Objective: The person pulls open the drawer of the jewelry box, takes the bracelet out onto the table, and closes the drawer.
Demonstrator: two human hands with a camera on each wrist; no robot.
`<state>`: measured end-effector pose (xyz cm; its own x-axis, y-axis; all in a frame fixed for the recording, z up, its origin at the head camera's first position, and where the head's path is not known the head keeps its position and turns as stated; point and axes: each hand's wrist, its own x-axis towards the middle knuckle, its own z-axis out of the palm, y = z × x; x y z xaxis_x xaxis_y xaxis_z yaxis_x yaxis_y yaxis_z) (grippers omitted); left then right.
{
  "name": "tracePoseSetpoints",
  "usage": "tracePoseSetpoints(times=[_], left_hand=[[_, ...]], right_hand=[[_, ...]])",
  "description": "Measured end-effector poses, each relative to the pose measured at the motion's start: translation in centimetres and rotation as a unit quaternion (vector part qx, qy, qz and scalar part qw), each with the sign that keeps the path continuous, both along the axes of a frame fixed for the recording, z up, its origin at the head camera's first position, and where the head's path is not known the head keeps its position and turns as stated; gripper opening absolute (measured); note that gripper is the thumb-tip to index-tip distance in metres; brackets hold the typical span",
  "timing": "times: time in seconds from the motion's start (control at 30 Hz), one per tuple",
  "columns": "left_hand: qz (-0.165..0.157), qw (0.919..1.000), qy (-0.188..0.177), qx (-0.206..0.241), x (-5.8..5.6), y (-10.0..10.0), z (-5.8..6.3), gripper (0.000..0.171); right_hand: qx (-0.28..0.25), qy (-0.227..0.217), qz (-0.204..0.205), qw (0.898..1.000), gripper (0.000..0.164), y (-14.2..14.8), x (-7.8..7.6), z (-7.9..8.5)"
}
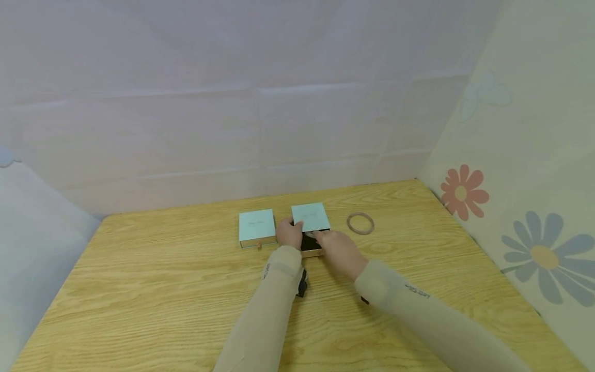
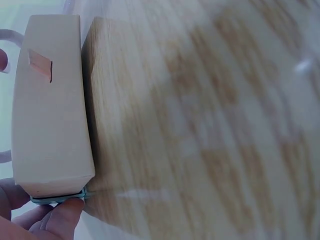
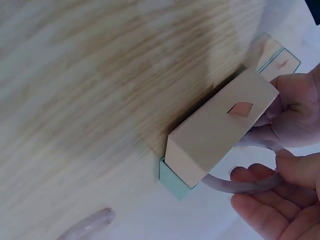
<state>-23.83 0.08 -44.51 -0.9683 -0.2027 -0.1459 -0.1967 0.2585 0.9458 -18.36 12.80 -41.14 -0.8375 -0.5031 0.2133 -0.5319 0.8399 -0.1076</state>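
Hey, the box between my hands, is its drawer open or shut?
Open, at least partly: in the head view the drawer sticks out from under the cover, showing its black inside.

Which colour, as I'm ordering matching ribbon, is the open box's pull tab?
The pull tab is peachy pink, clearest in the left wrist view.

Held bangle [image 3: 245, 187] partly hidden behind drawer [image 3: 212, 127], lid lettering [image 1: 309, 215] illegible

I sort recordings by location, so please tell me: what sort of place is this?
Probably an indoor corner arranged for tabletop work: a wood-grain table stands before creased, pale sheeting, and a flower-printed panel lines its right side.
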Motion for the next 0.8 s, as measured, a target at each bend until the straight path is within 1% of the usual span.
tracePoseSetpoints(times=[0.07,0.17,0.23,0.3,0.43,0.5,0.6,0.67,0.8], left_hand=[[0.001,1.0,-0.002,-0.001,-0.1,0.0,-0.1,0.041],[0.003,1.0,-0.006,-0.001,-0.1,0.1,-0.1,0.042],[0.005,0.9999,-0.01,0.001,-0.2,0.1,0.0,0.042],[0.006,0.9999,-0.009,-0.003,-0.1,0.2,0.1,0.043],[0.005,1.0,-0.005,-0.006,0.2,0.2,0.4,0.042],[0.001,1.0,-0.001,-0.006,0.3,0.2,0.5,0.041],[-0.002,1.0,0.002,-0.004,0.5,0.2,0.6,0.041],[-0.003,1.0,0.001,-0.004,0.6,0.1,0.7,0.042],[-0.004,1.0,0.001,-0.008,0.7,0.1,0.9,0.042]], right_hand=[[-0.034,-0.006,-0.007,0.999,0.021,0.2,-0.1,0.0],[-0.086,0.0,-0.01,0.996,0.013,0.5,-0.3,0.0],[-0.117,-0.004,-0.014,0.993,0.011,0.8,-0.4,0.0],[-0.151,-0.023,-0.028,0.988,0.015,1.1,-0.5,0.1],[-0.212,-0.08,-0.061,0.972,0.021,1.5,-0.8,0.3],[-0.233,-0.094,-0.07,0.965,0.022,1.7,-0.8,0.4],[-0.253,-0.103,-0.082,0.958,0.022,1.8,-0.8,0.6],[-0.272,-0.113,-0.09,0.951,0.023,2.0,-0.8,0.7],[-0.323,-0.143,-0.11,0.929,0.024,2.3,-1.0,0.6]])
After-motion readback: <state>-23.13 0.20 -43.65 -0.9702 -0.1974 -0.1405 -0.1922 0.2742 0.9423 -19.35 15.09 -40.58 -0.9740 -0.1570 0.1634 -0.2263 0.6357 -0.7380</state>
